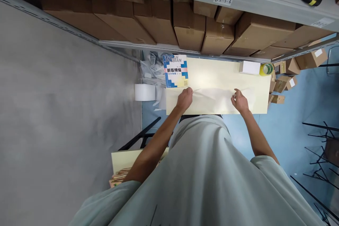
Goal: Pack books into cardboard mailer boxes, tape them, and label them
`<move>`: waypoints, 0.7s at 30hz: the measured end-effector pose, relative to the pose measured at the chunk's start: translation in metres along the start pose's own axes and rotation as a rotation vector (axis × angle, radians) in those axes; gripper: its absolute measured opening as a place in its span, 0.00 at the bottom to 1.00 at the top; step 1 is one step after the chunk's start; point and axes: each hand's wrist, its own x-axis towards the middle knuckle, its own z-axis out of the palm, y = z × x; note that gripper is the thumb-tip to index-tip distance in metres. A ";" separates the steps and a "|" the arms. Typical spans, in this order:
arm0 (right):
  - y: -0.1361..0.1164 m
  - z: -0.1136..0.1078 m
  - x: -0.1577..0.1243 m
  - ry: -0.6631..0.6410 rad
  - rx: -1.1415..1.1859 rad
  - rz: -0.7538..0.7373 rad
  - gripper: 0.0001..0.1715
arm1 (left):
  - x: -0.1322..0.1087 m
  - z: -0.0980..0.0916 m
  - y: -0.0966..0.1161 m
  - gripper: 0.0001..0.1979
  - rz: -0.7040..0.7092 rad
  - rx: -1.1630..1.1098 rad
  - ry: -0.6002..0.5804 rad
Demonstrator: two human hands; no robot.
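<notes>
A thin, whitish see-through plastic sheet (217, 98) stretches over the near part of the pale yellow table (212, 72). My left hand (185, 98) is closed on the sheet's left end, its knuckles just below a book. Over the right part of the sheet, my right hand (239, 101) has thumb and fingers drawn together in a pinch on the film, with one finger sticking out. The blue and white book (176, 71) with Chinese lettering lies flat at the table's left back corner.
A white box (249, 67) and a green-yellow tape roll (266, 69) stand at the back right. Left of the table are a white roll (145, 92) and crumpled plastic (152, 69). A shelf of cardboard boxes (189, 31) overhangs the back; more small boxes (284, 83) lie right.
</notes>
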 end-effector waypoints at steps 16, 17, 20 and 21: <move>0.028 -0.078 -0.002 -0.107 -0.117 -0.052 0.17 | -0.011 -0.089 -0.061 0.07 -0.132 0.038 0.084; 0.038 -0.078 0.000 -0.123 -0.124 -0.049 0.16 | -0.010 -0.092 -0.061 0.08 -0.163 0.015 0.090; 0.071 -0.074 0.004 -0.085 -0.097 -0.077 0.13 | -0.013 -0.101 -0.057 0.11 -0.223 -0.033 0.128; 0.081 -0.072 0.005 -0.051 -0.066 -0.091 0.12 | -0.014 -0.103 -0.055 0.11 -0.230 -0.038 0.145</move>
